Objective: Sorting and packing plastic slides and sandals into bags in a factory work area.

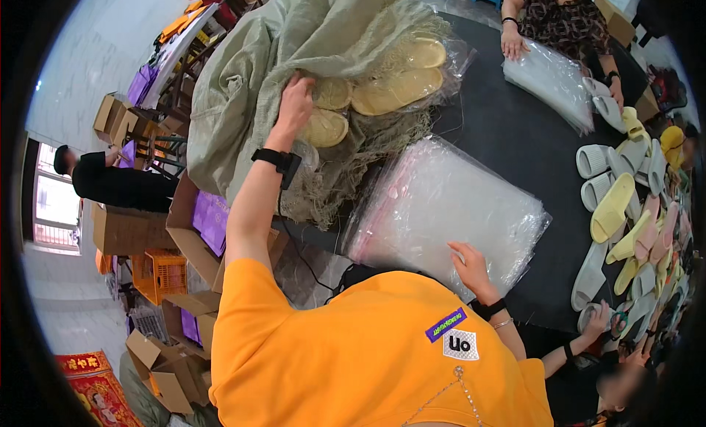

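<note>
My left hand (295,107) is at the mouth of a big grey-green woven sack (246,81), its fingers bent and closed on the sack's edge. Beside it, pale yellow slippers (397,91) in clear plastic lie in the frayed opening. Part of the sack covers some of them. My right hand (471,267) has its fingers apart at the near edge of a stack of clear plastic bags (456,206) with a pink strip along one side. Nothing is held in that hand.
The table (489,103) is black. Across it a person handles another pile of clear bags (548,81). Loose slippers (614,206) crowd the right side, where another person's hand (596,317) reaches. Cardboard boxes (187,225) and an orange crate (162,274) stand at left.
</note>
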A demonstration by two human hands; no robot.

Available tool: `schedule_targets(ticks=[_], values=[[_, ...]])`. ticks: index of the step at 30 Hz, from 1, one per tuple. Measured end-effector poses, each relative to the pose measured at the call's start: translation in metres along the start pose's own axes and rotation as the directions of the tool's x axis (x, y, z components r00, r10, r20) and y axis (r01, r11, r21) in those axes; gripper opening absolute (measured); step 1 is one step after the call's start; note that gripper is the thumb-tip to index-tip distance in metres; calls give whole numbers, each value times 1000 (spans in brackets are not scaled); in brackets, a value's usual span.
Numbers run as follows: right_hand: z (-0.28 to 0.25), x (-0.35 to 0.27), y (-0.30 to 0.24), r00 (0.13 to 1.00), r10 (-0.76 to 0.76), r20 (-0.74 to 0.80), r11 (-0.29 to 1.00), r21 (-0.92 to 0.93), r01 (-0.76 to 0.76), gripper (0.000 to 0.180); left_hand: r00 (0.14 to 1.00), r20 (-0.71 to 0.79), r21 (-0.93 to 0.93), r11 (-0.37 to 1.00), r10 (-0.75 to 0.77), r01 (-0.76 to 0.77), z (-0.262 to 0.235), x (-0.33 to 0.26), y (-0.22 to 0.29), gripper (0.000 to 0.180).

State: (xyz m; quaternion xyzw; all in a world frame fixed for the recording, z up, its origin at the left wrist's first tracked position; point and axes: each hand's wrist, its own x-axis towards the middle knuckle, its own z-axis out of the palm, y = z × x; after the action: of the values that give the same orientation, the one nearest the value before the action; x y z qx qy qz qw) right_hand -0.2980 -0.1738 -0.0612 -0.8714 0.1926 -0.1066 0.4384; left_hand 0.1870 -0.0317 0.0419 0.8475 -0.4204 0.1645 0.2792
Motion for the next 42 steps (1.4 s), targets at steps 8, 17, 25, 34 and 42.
schedule_targets(ticks=[8,17,25,34,42], values=[[8,1,8,999,10,-32,1000,-15,-11,21,951,264,213,972,-159,103,-15,3,58,36],[11,3,15,1000,-5,3,998,-64,5,22,781,618,192,981,-95,-33,29,-2,112,30],[15,3,23,999,49,-4,997,-54,-49,25,797,307,231,771,521,-593,95,2,148,25],[14,7,25,974,227,-20,974,-13,-227,24,848,513,-517,739,-136,431,201,79,-21,25],[17,16,14,980,194,-33,981,25,-193,24,962,-23,-593,778,-273,207,97,145,7,26]])
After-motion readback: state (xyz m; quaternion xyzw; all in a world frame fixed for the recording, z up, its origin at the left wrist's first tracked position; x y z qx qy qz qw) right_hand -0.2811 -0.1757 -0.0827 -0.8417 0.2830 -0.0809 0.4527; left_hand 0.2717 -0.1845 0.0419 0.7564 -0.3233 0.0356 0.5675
